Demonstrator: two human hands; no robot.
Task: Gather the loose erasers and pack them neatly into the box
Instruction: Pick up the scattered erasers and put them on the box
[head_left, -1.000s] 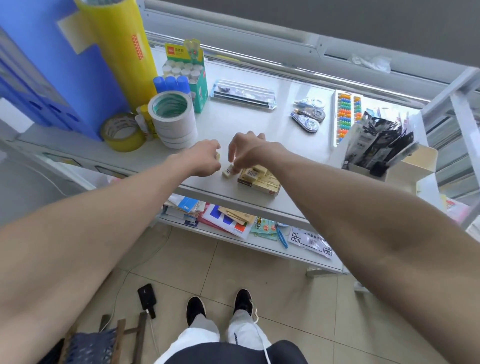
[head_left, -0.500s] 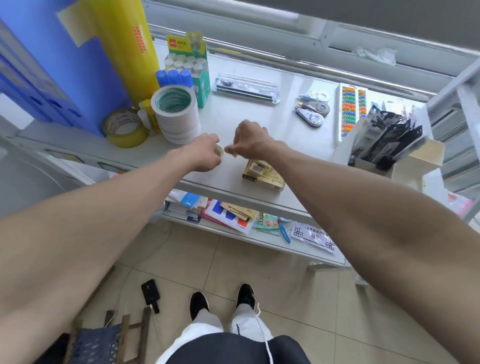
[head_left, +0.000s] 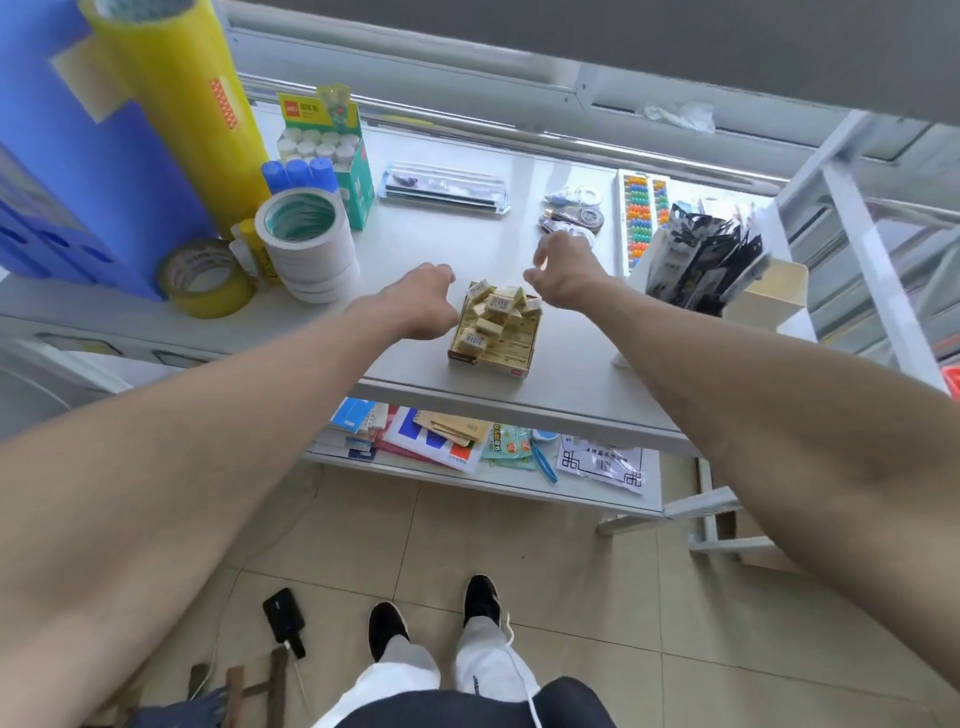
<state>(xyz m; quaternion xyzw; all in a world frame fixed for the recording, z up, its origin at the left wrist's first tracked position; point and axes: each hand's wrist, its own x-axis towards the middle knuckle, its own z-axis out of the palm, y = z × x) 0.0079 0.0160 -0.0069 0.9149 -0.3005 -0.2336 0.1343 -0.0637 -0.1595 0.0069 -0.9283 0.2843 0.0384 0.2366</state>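
Box (head_left: 491, 347) sits near the front edge of the table (head_left: 457, 244). Erasers (head_left: 497, 307) are heaped crookedly in its far half, none flat.

Left hand (head_left: 422, 301): at the box's 9 o'clock, just beside it, fingers curled under; cannot tell if it holds anything.

Right hand (head_left: 563, 275): at 2 o'clock, fingers loosely bent, nothing seen in them.

Judgement: erasers are light, firm, rubbery and sleeved, so not fragile. Pinch each across its narrow sides. The cardboard box is light and may slide, so steady it.

Pale yellow erasers (head_left: 497, 310) heaped unevenly, open box (head_left: 491, 358), on shelf
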